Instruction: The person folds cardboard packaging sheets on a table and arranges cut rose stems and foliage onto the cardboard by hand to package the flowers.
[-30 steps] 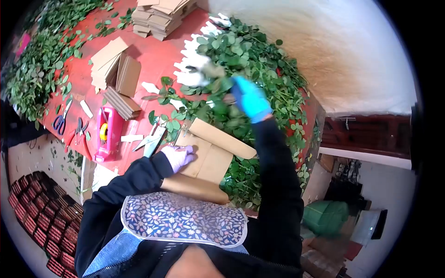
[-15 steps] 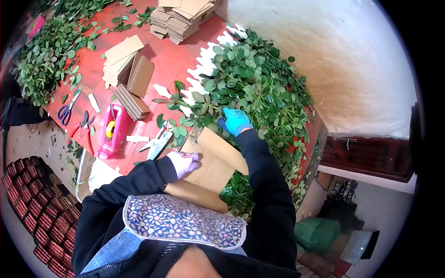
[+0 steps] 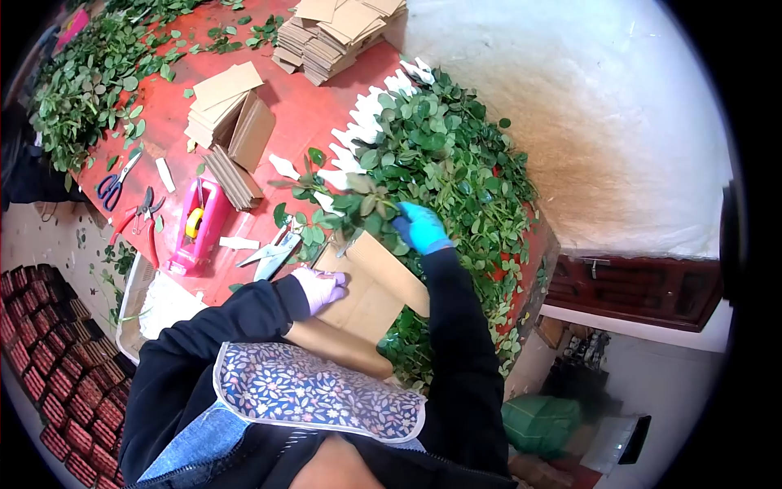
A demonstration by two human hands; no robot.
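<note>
My left hand (image 3: 319,289), in a lilac glove, is closed on the left side of a folded cardboard sheet (image 3: 362,300). That cardboard lies open before my apron, its flaps bent up. Above its right flap my right hand (image 3: 423,230), in a blue glove, is closed round a leafy rose stem (image 3: 366,198). Leaves from this stem reach left over the table. A row of white bud covers (image 3: 358,130) tops the big pile of leafy stems (image 3: 448,155) beside and beyond my right hand. The fingertips of both hands are partly hidden.
On the red table (image 3: 285,90) are a pink tape dispenser (image 3: 194,228), a stapler-like metal tool (image 3: 275,254), red-handled pruners (image 3: 142,220) and scissors (image 3: 118,183). Cardboard stacks (image 3: 232,122) stand behind them. A white wall (image 3: 586,122) rises at the right.
My right hand has moved slightly right and down, lifting the leafy stem a little off the pile. My left hand stays on the cardboard. The whole view has shifted slightly.
</note>
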